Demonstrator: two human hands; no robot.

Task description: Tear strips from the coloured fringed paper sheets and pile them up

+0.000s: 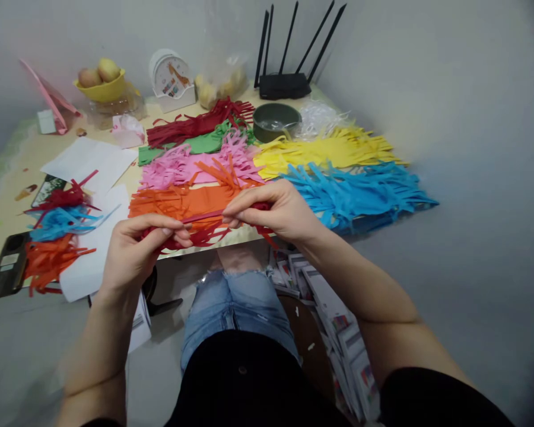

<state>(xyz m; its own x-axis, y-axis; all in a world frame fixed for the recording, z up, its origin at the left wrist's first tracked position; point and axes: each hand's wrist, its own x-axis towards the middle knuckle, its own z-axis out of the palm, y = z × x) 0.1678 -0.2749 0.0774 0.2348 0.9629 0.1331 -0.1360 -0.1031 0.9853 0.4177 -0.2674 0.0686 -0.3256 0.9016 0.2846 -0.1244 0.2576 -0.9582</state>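
Note:
Between my two hands stretches a twisted strip of dark red fringed tissue paper, held just above the table's front edge. My left hand pinches one end and my right hand pinches the other. Red fringe hangs below the strip, partly hidden by my fingers. Right behind it lies orange fringed paper. Farther back are pink fringed paper, green fringed paper and another dark red fringed bundle. Yellow fringed paper and blue fringed paper spread to the right.
Small red, blue and orange tassels lie at left, near a phone and white paper sheets. A dark green round tin, a black router and a yellow bowl stand at the back. Printed papers are piled below.

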